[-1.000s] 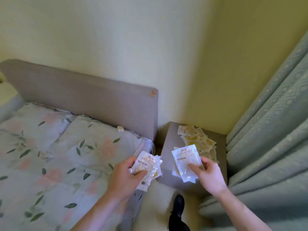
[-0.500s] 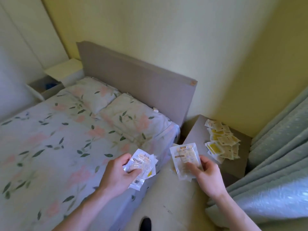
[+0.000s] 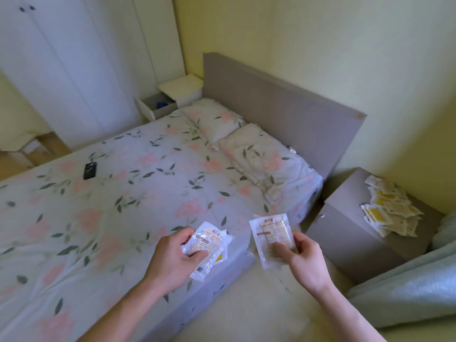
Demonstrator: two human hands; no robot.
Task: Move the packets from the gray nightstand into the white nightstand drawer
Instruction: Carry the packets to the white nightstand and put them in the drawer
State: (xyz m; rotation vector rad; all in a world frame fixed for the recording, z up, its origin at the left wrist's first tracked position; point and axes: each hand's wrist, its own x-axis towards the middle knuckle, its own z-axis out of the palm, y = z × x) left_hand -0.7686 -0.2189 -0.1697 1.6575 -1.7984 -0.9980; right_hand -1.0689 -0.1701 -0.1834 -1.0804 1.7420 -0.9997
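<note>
A floral-covered bed (image 3: 118, 193) separates the white nightstand (image 3: 181, 91), its drawer (image 3: 155, 108) open, from the gray nightstand (image 3: 357, 218), where a pile of packets (image 3: 387, 208) remains. The left hand (image 3: 172, 260) grips several packets (image 3: 209, 245); the right hand (image 3: 303, 260) pinches more packets (image 3: 269, 233).

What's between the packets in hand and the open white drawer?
Head view: the bed, with two pillows and a phone, lies between the held packets and the white nightstand drawer.
</note>
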